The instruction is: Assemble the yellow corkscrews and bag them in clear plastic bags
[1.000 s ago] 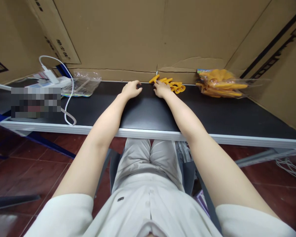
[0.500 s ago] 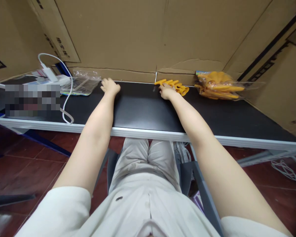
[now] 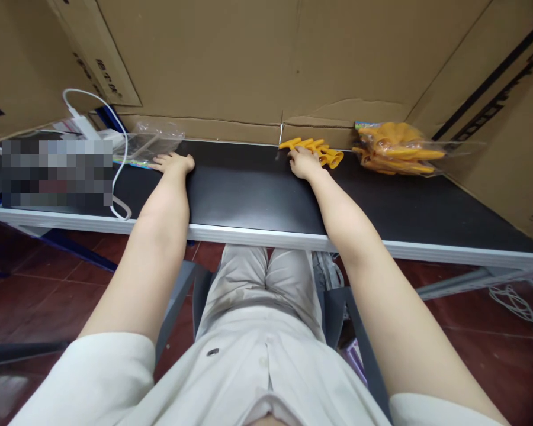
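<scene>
My left hand [image 3: 174, 163] has its fingers spread, at the near right edge of a clear plastic bag [image 3: 153, 145] lying on the black tabletop. Whether its fingertips press on the bag is hard to tell. My right hand [image 3: 304, 163] rests with bent, parted fingers on the near side of a row of yellow plastic pieces [image 3: 333, 157]. These have narrow stems and open, funnel-like ends. The palm and fingers cover some of them. No piece is lifted off the table.
Right of the row sits a clear bag of more yellow pieces [image 3: 395, 151]. At the left are a white charger plug [image 3: 85, 126] with a looping white cable [image 3: 125, 160] and a blurred-out patch. A cardboard wall [image 3: 222, 65] stands behind the table [image 3: 249, 195].
My left hand has moved left and slightly nearer me, to the plastic bag's edge, with its fingers more spread. My right hand stays at the yellow pieces. The view has shifted slightly.
</scene>
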`<state>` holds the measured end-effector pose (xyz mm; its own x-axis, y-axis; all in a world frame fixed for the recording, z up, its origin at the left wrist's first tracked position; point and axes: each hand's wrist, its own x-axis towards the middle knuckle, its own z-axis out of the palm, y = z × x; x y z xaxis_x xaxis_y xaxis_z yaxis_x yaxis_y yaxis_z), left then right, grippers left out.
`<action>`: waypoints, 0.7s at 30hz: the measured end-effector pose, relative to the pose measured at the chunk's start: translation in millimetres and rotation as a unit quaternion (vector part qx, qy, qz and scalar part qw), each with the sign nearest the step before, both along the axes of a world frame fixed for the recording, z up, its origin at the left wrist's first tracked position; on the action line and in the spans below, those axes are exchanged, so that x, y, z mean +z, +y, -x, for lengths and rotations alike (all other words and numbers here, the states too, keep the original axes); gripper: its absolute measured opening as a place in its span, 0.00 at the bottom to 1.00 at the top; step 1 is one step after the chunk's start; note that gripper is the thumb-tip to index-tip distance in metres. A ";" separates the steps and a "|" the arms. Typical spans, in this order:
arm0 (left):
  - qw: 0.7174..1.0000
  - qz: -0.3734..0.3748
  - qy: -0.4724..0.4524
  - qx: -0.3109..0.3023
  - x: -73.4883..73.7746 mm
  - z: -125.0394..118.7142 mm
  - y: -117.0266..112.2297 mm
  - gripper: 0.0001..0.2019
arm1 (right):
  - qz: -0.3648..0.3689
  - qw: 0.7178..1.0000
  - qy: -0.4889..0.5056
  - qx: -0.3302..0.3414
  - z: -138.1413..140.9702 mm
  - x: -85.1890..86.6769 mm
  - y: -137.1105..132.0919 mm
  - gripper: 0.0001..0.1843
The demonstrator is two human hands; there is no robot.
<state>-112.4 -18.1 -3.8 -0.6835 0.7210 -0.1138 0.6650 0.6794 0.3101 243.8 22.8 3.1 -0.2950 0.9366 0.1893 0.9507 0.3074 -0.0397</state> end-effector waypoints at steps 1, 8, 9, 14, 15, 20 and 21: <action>1.000 -0.003 0.004 -0.009 1.1 -1.3 -0.5 0.46 | -0.001 1.000 0.001 0.002 -0.7 -0.4 0.9 0.30; 0.989 -0.019 0.059 -0.134 15.9 -27.9 2.3 0.46 | 0.013 1.000 0.001 0.003 -3.6 2.0 -2.3 0.30; 0.985 -0.018 0.074 -0.154 18.2 -33.6 2.8 0.45 | 0.016 1.000 0.002 -0.001 -3.4 2.8 -3.4 0.30; 0.965 0.006 0.132 -0.225 30.4 -57.7 -1.9 0.39 | 0.027 1.000 0.010 -0.007 -2.5 6.4 -7.5 0.29; 0.962 0.007 0.138 -0.234 32.6 -60.2 -3.4 0.38 | 0.029 0.999 0.011 -0.009 -2.6 6.7 -7.8 0.29; 0.942 0.026 0.175 -0.286 38.6 -61.8 -3.8 0.33 | 0.026 1.000 0.008 -0.007 -4.2 5.1 -3.8 0.30; 0.939 0.030 0.178 -0.294 39.4 -61.3 -3.1 0.32 | 0.025 1.000 0.007 -0.006 -4.6 4.4 -2.4 0.29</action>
